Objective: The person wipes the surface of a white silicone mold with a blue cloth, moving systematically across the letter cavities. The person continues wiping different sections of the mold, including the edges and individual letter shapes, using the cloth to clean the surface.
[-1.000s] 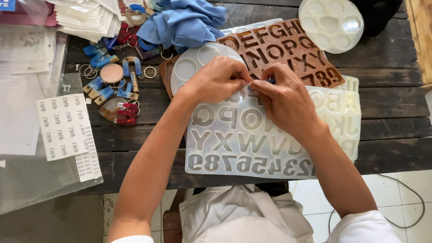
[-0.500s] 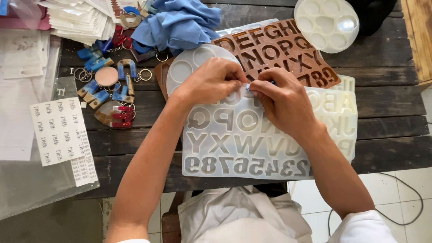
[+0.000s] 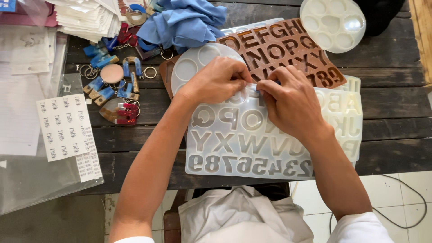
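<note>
Bare dark planks of the surface (image 3: 396,72) lie open to the right of the brown letter mould (image 3: 288,49), and a strip between the keychains (image 3: 112,85) and the clear letter mould (image 3: 252,144) is also free. The far edge is crowded by a blue cloth (image 3: 189,20), stacked papers (image 3: 85,18) and a round clear mould (image 3: 333,22); sticker sheets (image 3: 67,130) fill the left.

A translucent white letter mould (image 3: 243,144), a brown letter mould (image 3: 288,45), a blue cloth (image 3: 184,22).
</note>
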